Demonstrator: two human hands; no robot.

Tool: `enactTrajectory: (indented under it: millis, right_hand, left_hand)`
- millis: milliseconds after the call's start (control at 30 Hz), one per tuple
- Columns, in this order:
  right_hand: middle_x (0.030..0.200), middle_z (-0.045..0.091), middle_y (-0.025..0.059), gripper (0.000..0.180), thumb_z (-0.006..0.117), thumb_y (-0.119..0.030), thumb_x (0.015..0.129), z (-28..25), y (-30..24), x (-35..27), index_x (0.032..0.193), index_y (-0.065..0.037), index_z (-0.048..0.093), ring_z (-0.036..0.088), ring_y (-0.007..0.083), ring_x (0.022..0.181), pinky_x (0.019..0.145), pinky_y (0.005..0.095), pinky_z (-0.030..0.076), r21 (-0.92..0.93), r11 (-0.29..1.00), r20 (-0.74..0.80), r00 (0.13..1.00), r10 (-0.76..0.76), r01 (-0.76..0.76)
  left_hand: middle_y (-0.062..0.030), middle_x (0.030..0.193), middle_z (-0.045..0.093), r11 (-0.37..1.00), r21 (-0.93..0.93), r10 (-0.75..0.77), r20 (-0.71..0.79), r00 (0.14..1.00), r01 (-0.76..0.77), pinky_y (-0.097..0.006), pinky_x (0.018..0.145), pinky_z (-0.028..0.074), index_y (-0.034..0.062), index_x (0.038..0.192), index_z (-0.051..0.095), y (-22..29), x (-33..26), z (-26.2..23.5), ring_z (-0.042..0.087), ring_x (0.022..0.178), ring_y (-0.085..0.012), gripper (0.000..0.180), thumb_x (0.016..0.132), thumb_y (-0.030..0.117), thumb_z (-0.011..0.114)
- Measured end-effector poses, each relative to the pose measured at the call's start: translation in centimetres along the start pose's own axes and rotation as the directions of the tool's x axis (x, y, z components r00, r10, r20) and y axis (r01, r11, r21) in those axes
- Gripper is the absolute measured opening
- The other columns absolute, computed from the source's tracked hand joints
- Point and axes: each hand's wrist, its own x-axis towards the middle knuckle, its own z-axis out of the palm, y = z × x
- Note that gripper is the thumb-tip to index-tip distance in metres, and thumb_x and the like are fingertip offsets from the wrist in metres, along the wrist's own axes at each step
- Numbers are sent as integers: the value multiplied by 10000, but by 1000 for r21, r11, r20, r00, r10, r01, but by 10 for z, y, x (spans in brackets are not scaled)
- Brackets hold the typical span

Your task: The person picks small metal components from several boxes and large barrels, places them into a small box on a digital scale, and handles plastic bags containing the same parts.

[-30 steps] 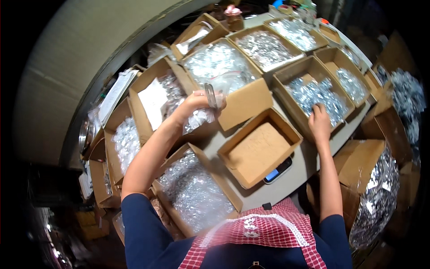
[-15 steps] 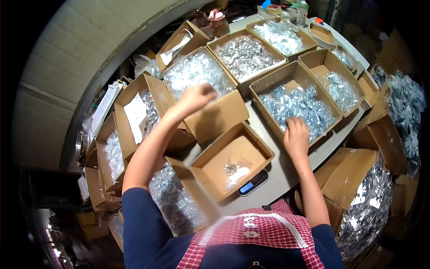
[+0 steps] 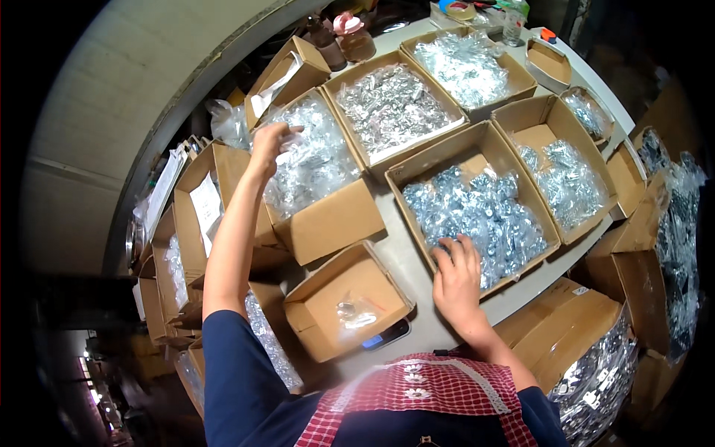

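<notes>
My left hand [image 3: 272, 143] is over a cardboard box of small clear plastic bags [image 3: 316, 160] with shiny pieces in them. Its fingers are curled together at a clear bag near the box's far left side. My right hand [image 3: 456, 279] rests at the near edge of another box of bluish metal parts in clear bags [image 3: 477, 216], fingers apart and touching the bags. Between my arms, a small open carton [image 3: 335, 287] sits tilted on a digital scale [image 3: 387, 334]. A few clear bags [image 3: 357, 313] lie inside that carton.
Farther back stand boxes of small silvery parts [image 3: 395, 108] and bagged pieces [image 3: 462, 67]. A box of bagged parts [image 3: 566, 182] is to the right. More cartons [image 3: 573, 316] crowd the table's right side and the left. A pink-lidded jar [image 3: 354, 41] is at the back.
My left hand has moved left and farther into its box, onto the bags. My right hand has shifted left and nearer along its box's edge. The whole view has turned slightly.
</notes>
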Motion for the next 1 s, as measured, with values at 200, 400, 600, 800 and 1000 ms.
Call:
enactTrajectory:
  millis: [200,400,600,800,1000]
  right_hand:
    - [1205,548,118,432,521,-10,736,-2,7,3,1167,-8,546,416,336,1243,1090,528,226,95,995,106,994,-32,22]
    - [1196,557,120,453,507,-12,721,-11,1,7,1173,-15,545,431,308,1237,1098,515,205,147,987,156,984,-89,66]
    - [1198,553,121,426,533,-28,723,-12,12,9,1147,-9,572,441,296,1228,1097,523,199,179,981,138,985,-103,78]
    - [1185,531,153,436,548,-64,747,-15,13,9,1171,35,531,493,283,1169,1091,580,140,212,973,172,977,-125,87]
    - [1196,513,180,452,558,-90,727,-10,20,5,1156,49,528,524,271,1122,1079,605,94,299,946,169,969,-182,126]
  left_hand:
    - [-107,765,652,939,343,-61,120,991,17,-274,515,455,-4,915,619,17,11,103,601,642,-143,196,739,82,611]
    - [-180,905,667,-90,931,143,364,920,-354,-413,777,514,40,915,664,-44,64,160,643,898,-323,274,704,213,671]
    - [-203,893,658,236,887,174,364,915,-398,-456,755,494,61,869,665,-39,91,151,634,867,-352,212,697,179,621]
    - [-189,894,678,130,959,13,254,967,-253,-433,776,507,20,859,691,-33,84,163,653,872,-337,421,752,427,706]
    - [-118,827,691,668,737,42,103,994,-105,-348,712,495,38,849,714,-44,98,163,649,780,-237,217,698,178,647]
